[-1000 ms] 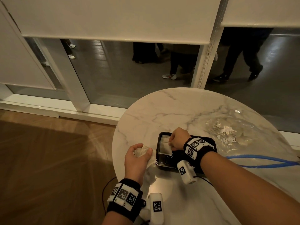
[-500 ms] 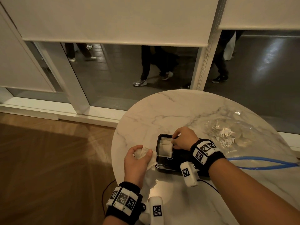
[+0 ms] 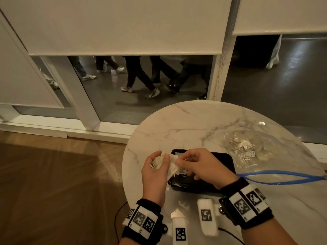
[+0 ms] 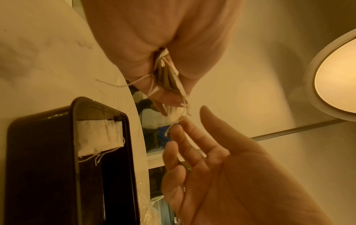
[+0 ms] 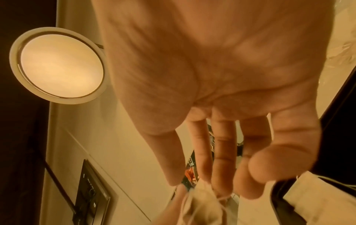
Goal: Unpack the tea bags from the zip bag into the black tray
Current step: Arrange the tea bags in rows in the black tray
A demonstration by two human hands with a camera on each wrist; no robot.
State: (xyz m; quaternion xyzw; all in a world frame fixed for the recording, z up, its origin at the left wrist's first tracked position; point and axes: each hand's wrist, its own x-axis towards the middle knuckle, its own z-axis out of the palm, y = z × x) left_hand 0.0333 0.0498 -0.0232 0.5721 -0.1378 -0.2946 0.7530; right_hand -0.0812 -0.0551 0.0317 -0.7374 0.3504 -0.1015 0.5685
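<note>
My left hand [image 3: 154,174] grips a crumpled bunch of white tea bags [image 3: 166,163] just left of the black tray [image 3: 223,157]. Their strings dangle below the fist [image 4: 150,85]. My right hand [image 3: 200,167] reaches across the tray's left end. Its straight fingertips [image 4: 179,127] touch the bunch's end and a loose string, with the thumb held apart. A few flat tea bags [image 4: 98,135] lie at one end of the tray [image 4: 38,152]. The clear zip bag [image 3: 247,149], with more tea bags inside, lies to the tray's right.
The round marble table [image 3: 185,126] ends close to my left hand, with wooden floor [image 3: 62,174] below. The zip bag's blue seal strip [image 3: 283,175] trails right of the tray. People walk past behind the window [image 3: 141,82].
My right hand has left the tea bag in the tray and moved left to the bunch. My left hand has lifted the bunch up beside the tray.
</note>
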